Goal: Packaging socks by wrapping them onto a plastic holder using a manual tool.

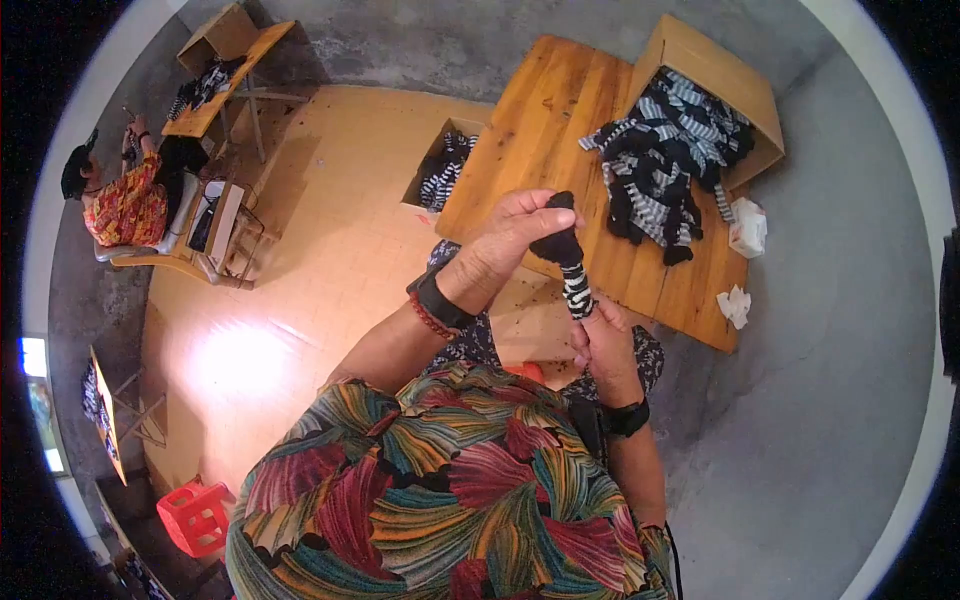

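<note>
Gripping one sock [566, 250], left hand [508, 234] pinches its black end; right hand [609, 345] clasps its striped end.

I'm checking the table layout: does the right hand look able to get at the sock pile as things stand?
Probably yes: bare tabletop lies between the right hand and the sock pile, though that hand is busy holding a striped sock.

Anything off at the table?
Carton looks tipped on its side, striped pile spilled from its open end onto the table; possibly deliberate. Crumpled tissue lies loose near the edge, like litter. Held knit: no obvious damage.
</note>
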Demonstrator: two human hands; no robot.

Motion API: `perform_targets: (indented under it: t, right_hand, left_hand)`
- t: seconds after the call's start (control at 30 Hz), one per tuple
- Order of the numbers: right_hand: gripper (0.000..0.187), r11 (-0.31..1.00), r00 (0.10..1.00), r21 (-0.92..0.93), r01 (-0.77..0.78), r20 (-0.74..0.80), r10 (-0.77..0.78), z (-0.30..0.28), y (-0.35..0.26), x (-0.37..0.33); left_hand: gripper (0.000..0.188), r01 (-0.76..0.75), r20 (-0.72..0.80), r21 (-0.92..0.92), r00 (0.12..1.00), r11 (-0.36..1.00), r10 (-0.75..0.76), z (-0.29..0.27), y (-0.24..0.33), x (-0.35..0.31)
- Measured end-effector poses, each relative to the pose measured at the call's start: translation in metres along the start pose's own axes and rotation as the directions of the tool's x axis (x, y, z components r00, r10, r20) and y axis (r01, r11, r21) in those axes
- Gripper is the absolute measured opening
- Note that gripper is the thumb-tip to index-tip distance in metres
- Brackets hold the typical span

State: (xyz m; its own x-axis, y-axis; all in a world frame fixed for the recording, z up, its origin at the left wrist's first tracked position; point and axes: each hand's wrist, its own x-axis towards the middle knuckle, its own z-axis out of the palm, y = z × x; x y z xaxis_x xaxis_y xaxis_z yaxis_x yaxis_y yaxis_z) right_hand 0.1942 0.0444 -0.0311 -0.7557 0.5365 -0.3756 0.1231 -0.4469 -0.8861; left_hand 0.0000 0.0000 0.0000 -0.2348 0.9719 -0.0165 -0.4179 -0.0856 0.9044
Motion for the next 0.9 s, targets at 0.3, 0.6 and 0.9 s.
perform_targets:
  t: [0.3,0.6,0.9]
  right_hand:
    - [0.017,0.971,0.973,0.123,0.204,-0.137,-0.187,0.014,0.014,0.006]
    - [0.015,0.785,0.873,0.579,-0.222,0.476,-0.104,0.029,-0.009,0.006]
    - [0.016,0.845,0.919,-0.436,0.308,-0.092,-0.383,0.02,-0.022,0.005]
  left_hand:
    - [0.031,-0.262,-0.217,-0.308,0.955,0.915,0.2,0.034,-0.009,0.006]
    - [0.048,-0.241,-0.111,-0.229,0.969,0.943,0.221,0.041,0.017,-0.018]
    - [0.033,-0.234,-0.16,-0.401,0.97,0.886,0.184,0.016,-0.003,-0.008]
